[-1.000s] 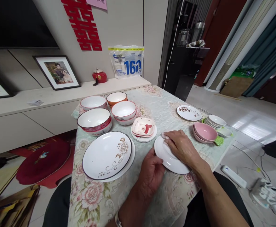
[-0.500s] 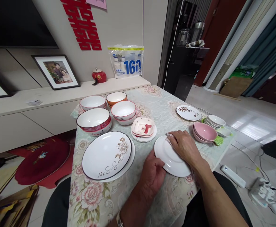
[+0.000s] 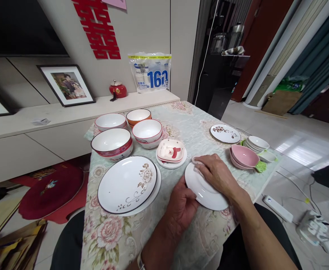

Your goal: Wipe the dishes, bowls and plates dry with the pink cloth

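Near the front of the table, a plain white plate [image 3: 206, 197] is gripped at its left rim by my left hand [image 3: 183, 200], thumb on top and fingers underneath. My right hand [image 3: 216, 174] presses a white cloth or tissue [image 3: 197, 160] against the plate's upper side; most of that piece is hidden under the fingers. Left of the plate lies a large white plate with a brown flower pattern [image 3: 127, 183], stacked on another white plate. Just beyond my hands, a small square dish with a red-scarf figure [image 3: 170, 150] rests on small white plates.
Several stacked bowls [image 3: 112, 140] stand at the back left. Toward the right edge are pink bowls [image 3: 245, 156], small white bowls [image 3: 257, 143] and a flowered plate [image 3: 225, 134]. Behind the table, a low cabinet carries a picture frame [image 3: 67, 85], a red pot [image 3: 118, 90] and a plastic pack [image 3: 150, 74].
My right hand has slid the white cloth or tissue slightly left, to the plate's upper-left rim. My left hand keeps its grip, and the plate has barely shifted.
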A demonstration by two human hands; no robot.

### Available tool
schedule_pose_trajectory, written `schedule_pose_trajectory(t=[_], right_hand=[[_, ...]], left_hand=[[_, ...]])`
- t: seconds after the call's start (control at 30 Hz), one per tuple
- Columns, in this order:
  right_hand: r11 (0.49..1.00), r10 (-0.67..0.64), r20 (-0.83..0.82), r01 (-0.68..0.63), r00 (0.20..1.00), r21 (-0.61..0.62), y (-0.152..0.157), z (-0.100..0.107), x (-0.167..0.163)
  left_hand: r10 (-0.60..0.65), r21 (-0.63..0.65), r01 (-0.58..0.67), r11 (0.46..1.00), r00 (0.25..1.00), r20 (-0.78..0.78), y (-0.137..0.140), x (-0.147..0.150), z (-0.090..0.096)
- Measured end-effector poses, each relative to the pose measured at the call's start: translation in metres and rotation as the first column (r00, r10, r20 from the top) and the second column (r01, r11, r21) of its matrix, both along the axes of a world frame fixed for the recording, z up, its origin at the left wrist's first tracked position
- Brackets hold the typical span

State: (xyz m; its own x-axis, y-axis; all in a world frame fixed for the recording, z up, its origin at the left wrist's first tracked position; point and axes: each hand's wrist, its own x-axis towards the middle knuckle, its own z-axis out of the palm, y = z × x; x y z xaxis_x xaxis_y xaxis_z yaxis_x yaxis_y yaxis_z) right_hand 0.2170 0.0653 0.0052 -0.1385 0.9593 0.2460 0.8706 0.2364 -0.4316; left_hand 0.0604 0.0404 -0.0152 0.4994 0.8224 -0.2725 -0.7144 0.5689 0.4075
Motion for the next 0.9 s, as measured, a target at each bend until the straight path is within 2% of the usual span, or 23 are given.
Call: schedule_pose_trajectory(t=[0.1, 0.17, 0.2, 0.27, 0.33, 0.4, 0.47, 0.57, 0.63, 0.73, 0.8, 0.87, 0.9], right_hand=[[0.989, -0.145, 0.072, 0.145, 0.987, 0.007, 0.004, -0.01, 0.009], [0.991, -0.131, 0.089, 0.129, 0.987, 0.028, 0.002, -0.008, 0.007], [0.996, -0.083, 0.075, 0.081, 0.994, 0.038, 0.0, -0.004, 0.004], [0.995, 0.096, 0.01, -0.096, 0.995, 0.039, -0.006, 0.006, -0.005], [0.952, 0.306, -0.057, -0.306, 0.95, 0.011, -0.011, 0.015, -0.012], [0.91, 0.411, -0.084, -0.413, 0.908, -0.017, -0.012, 0.019, -0.015], [0.935, 0.353, -0.074, -0.355, 0.933, -0.017, -0.009, 0.016, -0.012], [0.997, 0.073, -0.015, -0.073, 0.997, -0.008, -0.002, 0.002, 0.0], [0.997, -0.072, 0.035, 0.072, 0.997, -0.014, 0.003, -0.006, 0.006], [0.984, -0.179, 0.107, 0.18, 0.978, 0.003, 0.004, -0.01, 0.006], [0.99, -0.141, 0.116, 0.139, 0.983, 0.02, 0.001, -0.006, -0.001], [0.999, 0.034, 0.067, -0.035, 0.997, 0.014, -0.004, 0.003, -0.01], [0.988, 0.153, 0.028, -0.153, 0.988, 0.001, -0.007, 0.008, -0.015]], left_hand=[[0.032, 0.026, -0.031, 0.999, 0.999, -0.015, 0.0, 0.001, 0.0], [0.041, 0.044, -0.04, 0.998, 0.999, -0.03, 0.0, 0.001, 0.0], [0.039, 0.047, -0.038, 0.998, 0.999, -0.035, 0.0, 0.001, 0.0], [0.022, 0.042, -0.02, 0.999, 0.999, -0.038, 0.001, 0.0, 0.0], [-0.001, 0.031, 0.002, 1.0, 1.0, -0.027, 0.001, -0.001, -0.001], [-0.016, 0.03, 0.016, 0.999, 1.0, -0.01, 0.002, -0.002, -0.002], [-0.021, 0.038, 0.02, 0.999, 1.0, 0.002, 0.002, -0.001, -0.003], [-0.001, 0.06, 0.001, 0.998, 1.0, 0.001, 0.0, 0.001, -0.003], [0.033, 0.055, -0.032, 0.998, 0.999, -0.003, -0.002, 0.003, -0.003], [0.067, 0.028, -0.066, 0.997, 0.998, -0.005, -0.004, 0.006, -0.003], [0.059, 0.016, -0.059, 0.998, 0.998, 0.004, -0.005, 0.006, -0.003], [0.031, 0.002, -0.031, 1.0, 0.999, 0.009, -0.005, 0.005, -0.004], [0.015, -0.006, -0.015, 1.0, 1.0, 0.01, -0.005, 0.004, -0.004]])
